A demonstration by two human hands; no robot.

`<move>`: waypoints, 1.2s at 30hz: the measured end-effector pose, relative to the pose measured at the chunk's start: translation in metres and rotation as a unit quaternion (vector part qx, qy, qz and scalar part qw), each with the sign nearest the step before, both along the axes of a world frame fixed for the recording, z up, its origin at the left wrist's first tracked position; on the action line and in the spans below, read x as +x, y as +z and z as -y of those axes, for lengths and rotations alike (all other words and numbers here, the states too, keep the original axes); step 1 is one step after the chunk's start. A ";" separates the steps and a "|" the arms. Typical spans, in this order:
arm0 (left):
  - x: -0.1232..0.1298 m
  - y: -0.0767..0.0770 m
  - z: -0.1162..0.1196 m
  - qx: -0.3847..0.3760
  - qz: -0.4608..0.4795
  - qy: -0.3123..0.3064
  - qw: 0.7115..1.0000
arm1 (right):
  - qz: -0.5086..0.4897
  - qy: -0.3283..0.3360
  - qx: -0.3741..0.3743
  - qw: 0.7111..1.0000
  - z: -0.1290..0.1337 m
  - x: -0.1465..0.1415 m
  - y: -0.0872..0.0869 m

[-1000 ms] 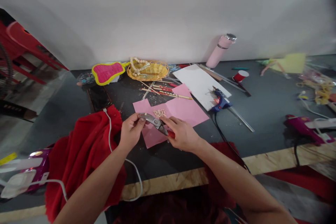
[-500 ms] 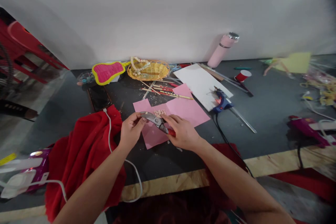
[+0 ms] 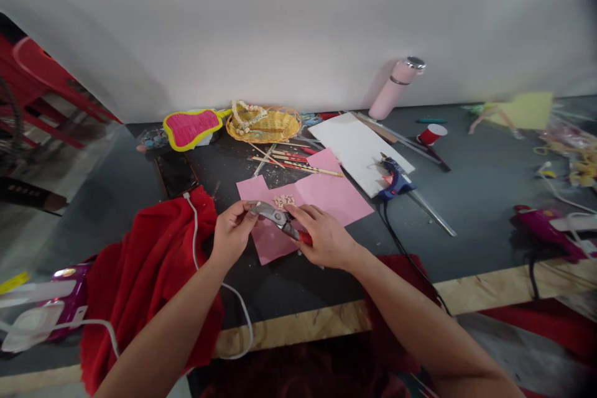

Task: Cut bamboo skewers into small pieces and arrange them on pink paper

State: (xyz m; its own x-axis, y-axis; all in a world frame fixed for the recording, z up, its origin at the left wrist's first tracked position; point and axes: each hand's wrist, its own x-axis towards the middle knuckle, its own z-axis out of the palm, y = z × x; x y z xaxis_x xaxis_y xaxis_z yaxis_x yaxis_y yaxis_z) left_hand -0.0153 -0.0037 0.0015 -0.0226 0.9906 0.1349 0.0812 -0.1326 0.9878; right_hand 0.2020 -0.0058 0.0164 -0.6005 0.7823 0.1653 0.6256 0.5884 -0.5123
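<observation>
In my right hand [image 3: 326,237] is a pair of pruning shears [image 3: 278,217] with red handles, its fingers wrapped round the grips. The blades point left, toward my left hand [image 3: 233,227]. That hand is closed in a pinch at the blade tips, where a small pale piece shows; what the fingertips hold is mostly hidden. Below and just beyond the shears, a small pile of pale cut pieces [image 3: 283,200] lies on the pink paper [image 3: 333,196].
Behind the paper lie several decorated sticks [image 3: 298,165] and a wicker basket [image 3: 280,124]. A glue gun [image 3: 396,180] rests partly on white board [image 3: 347,143]. Left are a phone [image 3: 176,174] and red cloth [image 3: 153,273]; a pink bottle [image 3: 394,90] stands by the wall.
Both hands stay almost in place. The shears have shifted very slightly, and a little more of the pile of pieces shows beyond them.
</observation>
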 end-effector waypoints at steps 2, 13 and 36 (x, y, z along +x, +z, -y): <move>0.000 0.000 0.000 -0.002 -0.003 -0.005 1.000 | -0.005 0.006 -0.004 1.000 0.000 0.001 0.000; 0.002 0.003 0.003 0.006 0.010 -0.011 1.000 | 0.019 -0.024 -0.015 0.999 0.005 -0.004 0.002; 0.001 -0.001 0.002 0.007 0.019 0.000 1.000 | 0.003 -0.001 0.006 1.000 -0.002 0.000 -0.003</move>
State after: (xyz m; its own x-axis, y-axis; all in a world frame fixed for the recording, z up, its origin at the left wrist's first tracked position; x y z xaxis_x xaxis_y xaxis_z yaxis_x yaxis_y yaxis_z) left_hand -0.0141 -0.0055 0.0006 -0.0281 0.9885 0.1485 0.0444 -0.1471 0.9881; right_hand 0.2021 -0.0039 0.0131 -0.5999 0.7818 0.1703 0.6301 0.5928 -0.5015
